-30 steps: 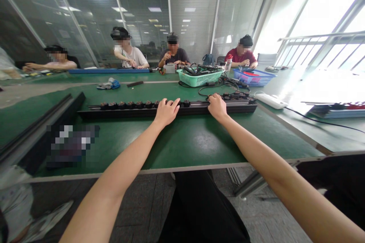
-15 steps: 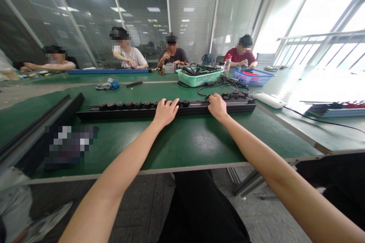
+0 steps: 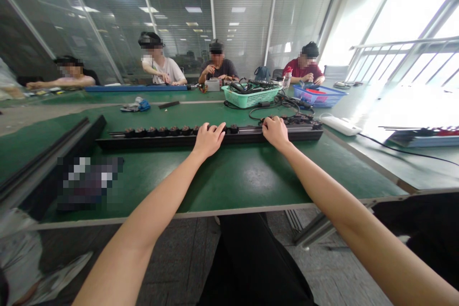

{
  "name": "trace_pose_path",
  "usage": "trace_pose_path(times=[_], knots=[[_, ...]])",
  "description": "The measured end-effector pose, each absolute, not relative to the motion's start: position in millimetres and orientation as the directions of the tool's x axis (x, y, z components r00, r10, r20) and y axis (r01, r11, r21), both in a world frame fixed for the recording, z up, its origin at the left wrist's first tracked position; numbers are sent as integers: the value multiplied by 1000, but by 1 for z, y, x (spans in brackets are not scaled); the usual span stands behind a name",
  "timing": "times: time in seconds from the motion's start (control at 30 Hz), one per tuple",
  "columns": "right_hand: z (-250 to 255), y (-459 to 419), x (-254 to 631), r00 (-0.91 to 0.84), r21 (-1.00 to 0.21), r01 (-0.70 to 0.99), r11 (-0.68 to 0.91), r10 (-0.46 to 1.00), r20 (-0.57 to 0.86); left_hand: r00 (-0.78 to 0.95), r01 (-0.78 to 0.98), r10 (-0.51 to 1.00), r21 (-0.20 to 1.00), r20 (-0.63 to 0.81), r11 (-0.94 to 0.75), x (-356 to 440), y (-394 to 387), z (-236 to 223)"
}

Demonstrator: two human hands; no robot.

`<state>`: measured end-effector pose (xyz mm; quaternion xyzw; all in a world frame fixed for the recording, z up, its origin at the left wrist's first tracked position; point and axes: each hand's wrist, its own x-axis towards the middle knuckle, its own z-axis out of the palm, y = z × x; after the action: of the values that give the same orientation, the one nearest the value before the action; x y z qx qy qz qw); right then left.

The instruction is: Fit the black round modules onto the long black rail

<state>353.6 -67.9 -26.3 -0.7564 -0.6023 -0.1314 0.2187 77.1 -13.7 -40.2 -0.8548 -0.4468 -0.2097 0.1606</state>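
I seem to be working on the small round black parts point(image 3: 174, 132) along the long black channel point(image 3: 161, 144), set left to right on the green table point(image 3: 233, 181); shifting one calls for steady fingers. My left hand point(image 3: 209, 141) arches palm-down over the row, fingers spread – my right hand point(image 3: 275, 131) curls narrowly farther right. Whether either grips anything, I cannot tell.
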Motion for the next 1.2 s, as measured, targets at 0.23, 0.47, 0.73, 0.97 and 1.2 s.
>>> trace_pose_path(times=[0.23,0.47,0.73,0.97,1.2], knots=[[-29,-62,358,222,-198,969,-147,870,440,520,832,697,-110,494,-543,78,-15,-39],[-31,-59,360,231,-220,965,-146,867,442,521,830,697,-103,493,-547,78,-17,-37],[-30,-62,360,238,-201,966,-164,868,435,518,831,698,-97,495,-548,78,-16,-37],[-28,-67,358,275,-211,957,-200,858,433,516,834,703,-97,490,-544,78,-15,-39],[-26,-67,358,282,-215,954,-207,863,420,518,830,700,-91,492,-550,78,-15,-38]])
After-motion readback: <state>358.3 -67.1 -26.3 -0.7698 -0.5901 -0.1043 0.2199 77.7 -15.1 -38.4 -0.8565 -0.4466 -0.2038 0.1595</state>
